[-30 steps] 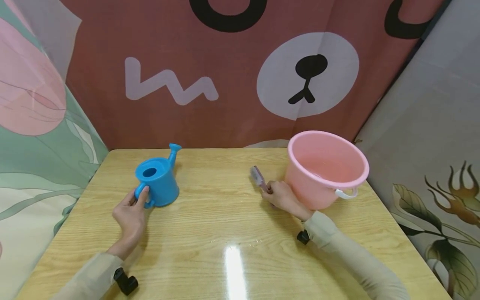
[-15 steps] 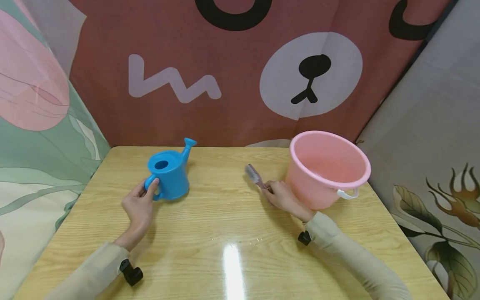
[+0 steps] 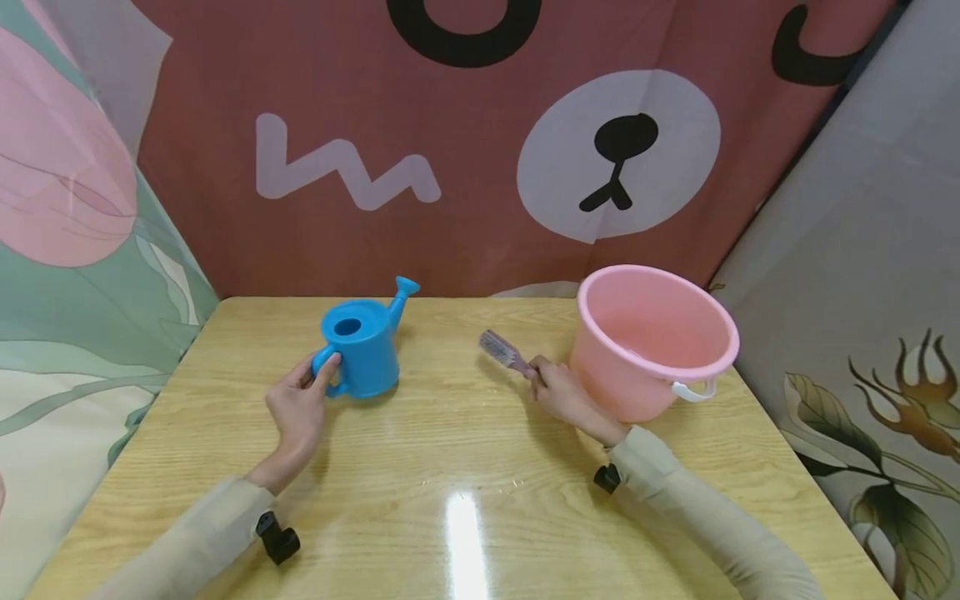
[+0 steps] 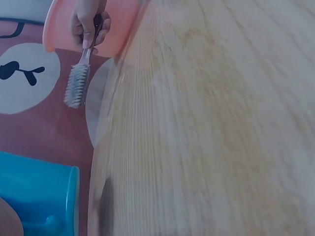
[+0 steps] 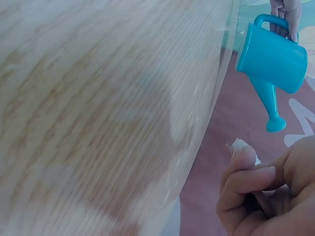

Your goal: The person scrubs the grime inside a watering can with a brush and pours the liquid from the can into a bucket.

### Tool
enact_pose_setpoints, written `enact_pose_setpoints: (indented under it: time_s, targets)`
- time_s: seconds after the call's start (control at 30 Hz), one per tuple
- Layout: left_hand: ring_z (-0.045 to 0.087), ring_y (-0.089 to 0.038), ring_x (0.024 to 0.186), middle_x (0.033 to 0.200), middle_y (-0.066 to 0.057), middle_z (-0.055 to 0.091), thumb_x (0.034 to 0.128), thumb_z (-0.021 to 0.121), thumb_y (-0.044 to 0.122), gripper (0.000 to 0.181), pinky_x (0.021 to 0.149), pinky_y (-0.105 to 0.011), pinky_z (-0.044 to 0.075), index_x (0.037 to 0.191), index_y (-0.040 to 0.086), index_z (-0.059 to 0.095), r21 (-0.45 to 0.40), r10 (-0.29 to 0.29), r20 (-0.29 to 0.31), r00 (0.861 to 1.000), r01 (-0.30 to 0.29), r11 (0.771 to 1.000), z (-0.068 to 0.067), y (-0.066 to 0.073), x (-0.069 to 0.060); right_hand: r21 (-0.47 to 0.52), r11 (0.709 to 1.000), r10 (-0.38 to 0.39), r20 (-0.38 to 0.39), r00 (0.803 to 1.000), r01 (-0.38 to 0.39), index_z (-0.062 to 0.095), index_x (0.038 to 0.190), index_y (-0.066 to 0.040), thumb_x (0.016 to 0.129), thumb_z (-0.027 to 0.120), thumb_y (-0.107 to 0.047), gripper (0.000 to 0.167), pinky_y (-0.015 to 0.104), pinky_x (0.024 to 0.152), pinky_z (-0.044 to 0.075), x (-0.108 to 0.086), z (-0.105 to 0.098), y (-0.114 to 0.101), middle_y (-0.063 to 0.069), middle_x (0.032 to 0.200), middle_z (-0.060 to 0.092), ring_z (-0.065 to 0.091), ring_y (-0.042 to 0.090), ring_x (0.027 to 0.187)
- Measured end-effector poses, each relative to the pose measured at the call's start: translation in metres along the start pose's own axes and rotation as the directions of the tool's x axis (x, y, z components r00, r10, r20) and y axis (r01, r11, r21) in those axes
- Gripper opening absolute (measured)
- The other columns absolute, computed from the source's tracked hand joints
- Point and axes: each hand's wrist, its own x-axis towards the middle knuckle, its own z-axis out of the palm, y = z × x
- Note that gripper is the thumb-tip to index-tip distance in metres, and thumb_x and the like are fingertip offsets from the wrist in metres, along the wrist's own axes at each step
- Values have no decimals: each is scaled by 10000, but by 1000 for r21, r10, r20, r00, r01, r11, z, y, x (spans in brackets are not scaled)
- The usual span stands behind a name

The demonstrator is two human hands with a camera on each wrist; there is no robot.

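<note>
A blue watering can [image 3: 365,354], upright with its spout toward the back right, is gripped at its handle by my left hand [image 3: 298,408]. The left wrist view shows a shadow on the table beside the can [image 4: 39,191]. My right hand [image 3: 564,393] pinches the handle of a brush [image 3: 502,351], its bristle head pointing to the back left. In the left wrist view the brush's white bristles [image 4: 77,86] are plain; in the right wrist view fingers [image 5: 246,182] curl round the handle and hide most of the brush.
Just right of my right hand stands a pink bucket [image 3: 637,383] with a white handle attachment [image 3: 694,391]. Both are on a wooden table [image 3: 420,467]. A printed cloth [image 3: 337,242] with a bear face hangs behind the table, and patterned cloths hang at both sides.
The watering can has moved to the right in my left hand. The brush in my right hand has turned, its head swinging left; the bucket stays in place.
</note>
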Motion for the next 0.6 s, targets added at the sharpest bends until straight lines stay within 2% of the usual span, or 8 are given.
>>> enact_pose_setpoints:
  time_s: [0.1,0.3,0.43,0.6]
  targets:
    - [654,69,829,1009,-175,730,908,736,235,345,729,-105,517,1111,-45,731,-1,19,13,1000,-19,1000,5,0,1,-14,1000,-1,-16,1000,1,613,1003,19,1025,499,-80,152,286,487,457,0,0,0,-8,665,581,519,121,531]
    - [657,61,833,1012,-197,725,913,734,205,332,733,-113,521,1107,-64,724,-21,43,32,999,-42,999,12,1,1,-55,998,-2,-98,995,-4,627,995,17,1007,537,-89,140,286,461,448,0,-1,0,28,669,595,518,140,526]
    - [655,70,831,1019,-199,724,908,738,159,300,732,-111,522,1102,-69,724,-31,35,30,999,-34,999,14,2,0,-50,999,-12,-102,995,7,626,988,21,1017,529,-96,154,286,463,446,-1,-2,-2,19,666,592,512,131,520]
    - [662,56,835,1007,-192,728,907,740,170,300,737,-121,527,1098,-62,728,-42,54,48,997,-52,998,18,3,-1,-18,1000,-21,-120,993,19,630,980,-5,1021,524,-107,153,281,458,433,-2,-4,-5,-8,652,570,487,112,505]
